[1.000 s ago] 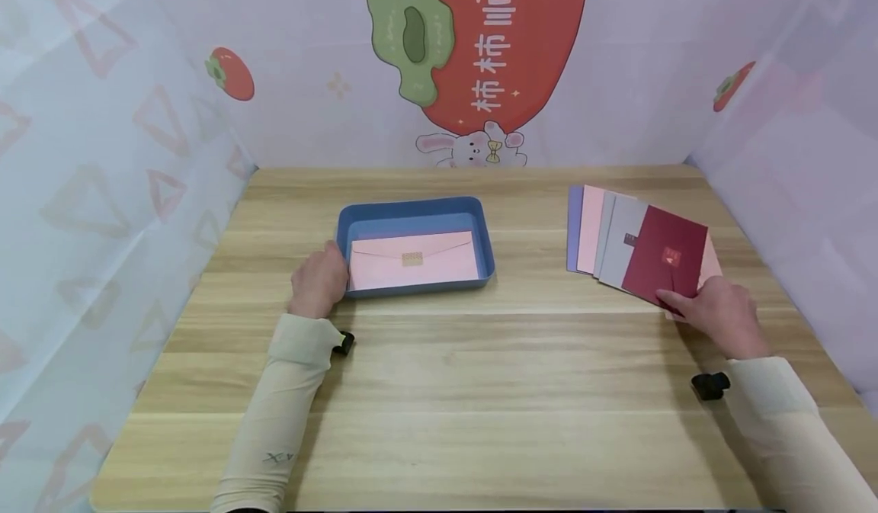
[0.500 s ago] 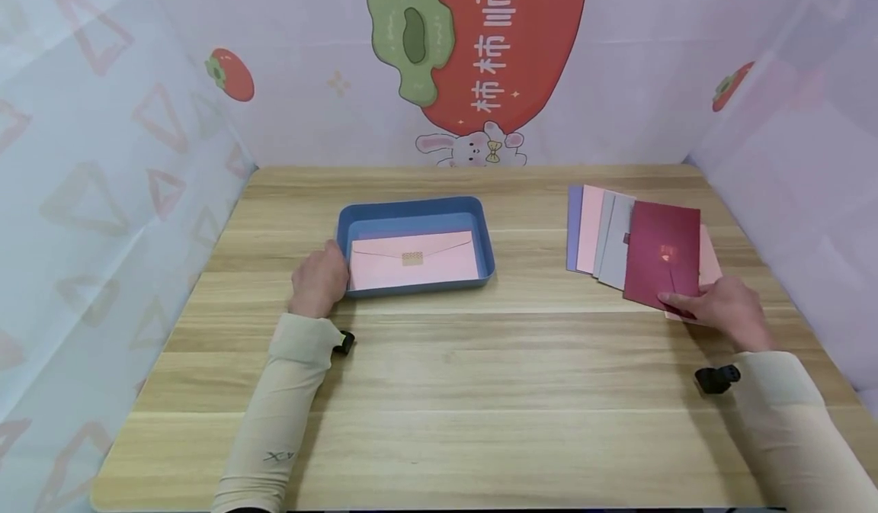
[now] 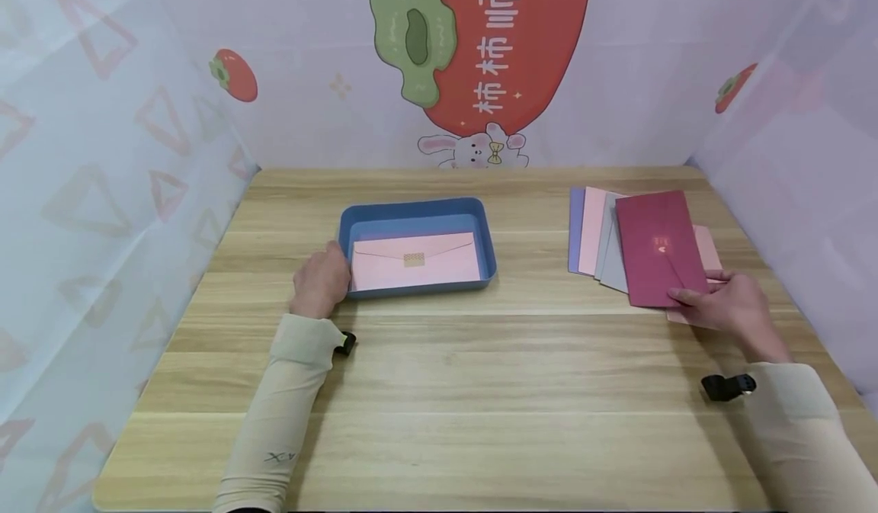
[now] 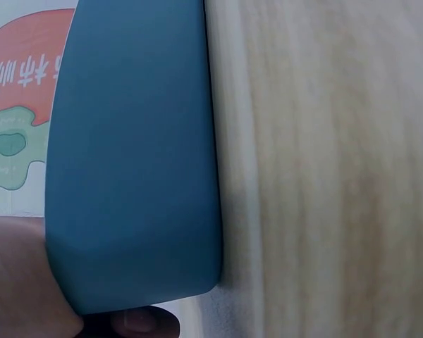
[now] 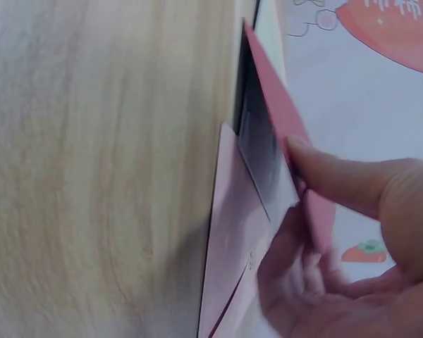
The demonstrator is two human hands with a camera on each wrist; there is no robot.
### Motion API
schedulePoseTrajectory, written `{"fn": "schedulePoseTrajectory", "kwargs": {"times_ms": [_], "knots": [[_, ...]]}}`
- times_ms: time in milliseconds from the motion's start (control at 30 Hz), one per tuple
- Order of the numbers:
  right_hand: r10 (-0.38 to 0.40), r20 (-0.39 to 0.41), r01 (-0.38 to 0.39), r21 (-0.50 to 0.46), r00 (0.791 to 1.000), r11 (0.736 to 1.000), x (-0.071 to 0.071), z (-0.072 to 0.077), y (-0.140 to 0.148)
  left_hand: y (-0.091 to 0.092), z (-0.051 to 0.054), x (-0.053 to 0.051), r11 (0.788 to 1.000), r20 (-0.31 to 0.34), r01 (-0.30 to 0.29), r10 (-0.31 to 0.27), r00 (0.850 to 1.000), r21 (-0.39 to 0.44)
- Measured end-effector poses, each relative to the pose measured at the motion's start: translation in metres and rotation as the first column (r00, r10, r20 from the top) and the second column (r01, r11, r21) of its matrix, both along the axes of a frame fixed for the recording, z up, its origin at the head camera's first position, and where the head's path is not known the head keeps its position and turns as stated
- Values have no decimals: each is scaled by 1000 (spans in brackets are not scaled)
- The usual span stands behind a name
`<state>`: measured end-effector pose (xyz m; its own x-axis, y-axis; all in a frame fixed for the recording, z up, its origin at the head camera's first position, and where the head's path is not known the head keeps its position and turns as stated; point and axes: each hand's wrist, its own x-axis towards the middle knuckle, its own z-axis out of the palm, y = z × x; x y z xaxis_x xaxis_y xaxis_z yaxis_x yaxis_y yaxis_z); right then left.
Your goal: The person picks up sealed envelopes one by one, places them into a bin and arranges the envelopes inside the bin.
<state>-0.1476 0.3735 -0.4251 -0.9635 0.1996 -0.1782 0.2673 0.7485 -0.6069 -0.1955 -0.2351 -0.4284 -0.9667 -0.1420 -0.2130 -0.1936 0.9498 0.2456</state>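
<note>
My right hand [image 3: 737, 307] pinches a dark red envelope [image 3: 658, 246] by its lower right edge, thumb on top and fingers beneath. The right wrist view shows that red envelope [image 5: 282, 105] lifted at a tilt above a pale pink envelope [image 5: 233, 211]. Under and left of it lie fanned grey [image 3: 612, 258], pink [image 3: 591, 231] and purple [image 3: 575, 231] envelopes. My left hand [image 3: 320, 278] grips the left end of a blue tray [image 3: 488, 246]; the left wrist view shows the tray's outer wall [image 4: 134, 155] between thumb and fingers. A pink envelope [image 3: 414, 269] lies inside the tray.
The wooden table [image 3: 453, 391] carries everything. A purple envelope edge [image 3: 391, 235] shows behind the pink one in the tray. Printed cloth walls [image 3: 309, 101] stand at the back and both sides.
The right hand has lifted and turned the red envelope counterclockwise, its top swinging left over the grey ones. The left hand and tray stay where they were.
</note>
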Motion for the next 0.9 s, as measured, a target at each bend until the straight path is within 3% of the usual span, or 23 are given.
{"fn": "schedulePoseTrajectory", "kwargs": {"times_ms": [233,500,633,900], "knots": [[-106,-133,82,-178,985,981,3,4,-3,0,1,0,999,-19,19,-20,1000,-28],[-239,-224,153,-342,945,927,3,8,-10,1,2,0,999,-7,18,-18,1000,-31],[-308,-292,173,-408,905,896,1,10,-14,1,2,0,999,1,20,-20,1000,-37],[-435,-439,223,-455,786,862,-6,13,-26,1,1,0,999,-2,24,-24,1000,-37]]}}
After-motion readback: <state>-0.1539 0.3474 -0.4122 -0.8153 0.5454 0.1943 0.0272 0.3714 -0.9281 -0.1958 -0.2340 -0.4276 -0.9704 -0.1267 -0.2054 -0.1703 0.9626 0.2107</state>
